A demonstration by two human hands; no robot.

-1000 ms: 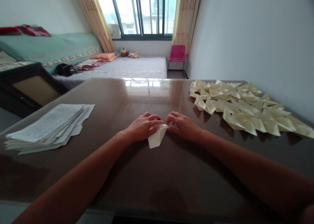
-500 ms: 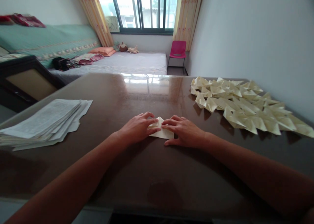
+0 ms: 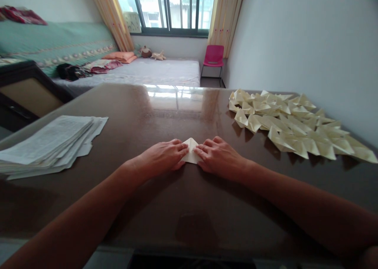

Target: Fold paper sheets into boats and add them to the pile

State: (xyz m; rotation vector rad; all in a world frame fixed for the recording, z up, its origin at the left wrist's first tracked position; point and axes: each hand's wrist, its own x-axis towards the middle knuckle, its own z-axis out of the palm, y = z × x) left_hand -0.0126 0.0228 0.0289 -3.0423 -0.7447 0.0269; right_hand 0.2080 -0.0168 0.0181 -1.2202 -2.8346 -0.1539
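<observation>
A small cream sheet of folded paper (image 3: 191, 155) lies on the brown table, its pointed top facing away from me. My left hand (image 3: 164, 155) grips the paper's left side with its fingers closed together. On the other side, my right hand (image 3: 219, 157) has its fingers bent and pressed onto the right edge. Both side edges of the paper are hidden under my fingers; a centre crease shows between them.
Many folded cream paper pieces (image 3: 295, 123) crowd the table's right side near the wall. A stack of printed sheets (image 3: 50, 143) lies at the left. Beyond the glossy table (image 3: 183, 206) are a bed (image 3: 165, 70), a pink chair (image 3: 214, 56) and a dark wooden chair (image 3: 26, 92).
My fingers have drawn in and closed on the paper's two sides, where they were more spread. Less of the paper's width shows now. The view has tilted slightly down.
</observation>
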